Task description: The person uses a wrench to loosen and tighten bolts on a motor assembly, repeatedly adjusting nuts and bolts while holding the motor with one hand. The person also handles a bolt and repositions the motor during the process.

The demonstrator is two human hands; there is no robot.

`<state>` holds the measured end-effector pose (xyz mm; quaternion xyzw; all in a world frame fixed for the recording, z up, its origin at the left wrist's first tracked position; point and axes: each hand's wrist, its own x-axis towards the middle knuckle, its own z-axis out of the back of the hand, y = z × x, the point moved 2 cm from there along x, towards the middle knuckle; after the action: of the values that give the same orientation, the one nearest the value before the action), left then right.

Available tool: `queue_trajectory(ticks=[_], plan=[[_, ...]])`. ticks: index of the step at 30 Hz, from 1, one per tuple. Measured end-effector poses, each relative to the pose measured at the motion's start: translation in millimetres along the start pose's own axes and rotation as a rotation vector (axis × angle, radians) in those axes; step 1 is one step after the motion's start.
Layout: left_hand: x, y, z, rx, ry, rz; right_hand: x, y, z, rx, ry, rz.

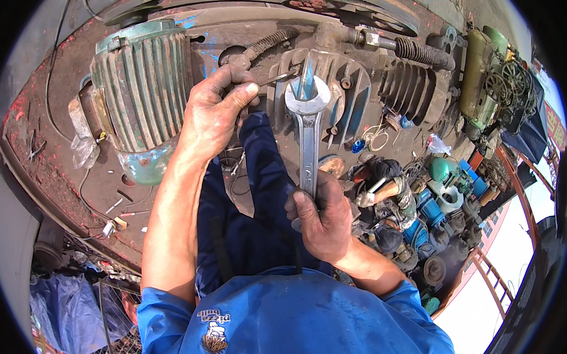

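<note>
My right hand (325, 218) is closed round the handle of a large open-end wrench (307, 146), whose jaws point away from me. Those jaws stand in front of a finned cylinder head (338, 78) of a greasy compressor. My left hand (220, 101) is closed in a pinch beside an elbow fitting at the end of a ribbed hose (273, 42). A thin metal rod (278, 77) runs from its fingertips toward the cylinder head. I cannot make out whether the fingers hold this rod or something hidden between them.
To the left is a green finned electric motor (139, 82). A large pulley wheel (354, 9) lies beyond the compressor; a second finned cylinder (407, 90) is to the right. Another person (387, 191) is lower right, near piled motors and pumps (437, 209). Cables cross the dirty metal surface.
</note>
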<state>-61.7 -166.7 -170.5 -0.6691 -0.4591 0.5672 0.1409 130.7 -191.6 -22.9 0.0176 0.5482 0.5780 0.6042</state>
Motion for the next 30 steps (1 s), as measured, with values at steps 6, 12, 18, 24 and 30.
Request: queue_trajectory(ticks=[6,12,18,24,30], plan=[[-6,-1,-3,-0.072,-0.047,0.064,9,13,-6,0.000,0.006,0.193],[-9,16,-6,-0.159,-0.120,0.065,8,26,-12,-0.071,-0.029,0.176],[-6,22,-5,-0.144,-0.082,0.001,26,20,-7,-0.003,-0.017,-0.122],[-10,14,-8,-0.128,-0.133,0.009,25,13,-8,-0.037,-0.018,-0.084],[-14,1,-14,0.434,-0.224,-0.411,0,6,0,0.110,-0.136,0.232]])
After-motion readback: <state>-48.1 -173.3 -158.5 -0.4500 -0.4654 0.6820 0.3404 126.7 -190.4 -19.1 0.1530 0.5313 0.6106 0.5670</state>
